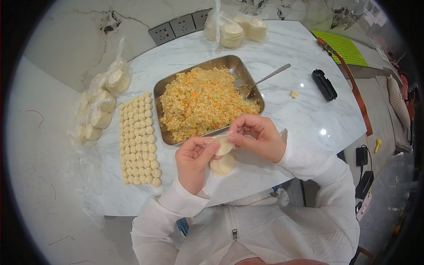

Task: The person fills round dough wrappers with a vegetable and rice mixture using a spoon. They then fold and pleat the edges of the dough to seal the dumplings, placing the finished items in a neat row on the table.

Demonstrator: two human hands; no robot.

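A round dough wrapper (224,147) is pinched between my left hand (196,159) and my right hand (258,136), with thin clear plastic film at its upper edge. Just below it, a small stack of round wrappers (223,165) lies on the marble-patterned table. Beyond my hands stands a rectangular metal tray (158,99) heaped with chopped filling (205,101) flecked with orange and green. A metal spoon (275,73) rests in it, its handle over the right rim. Rows of small pleated dumplings (137,139) stand left of the tray.
Bags of wrappers (105,101) lie at the table's left edge, beside loose plastic film (89,172). More bagged wrappers (232,33) stand at the back, near wall sockets (183,26). At right are a dough bit (294,94), a black case (324,85) and a brown strap (351,79).
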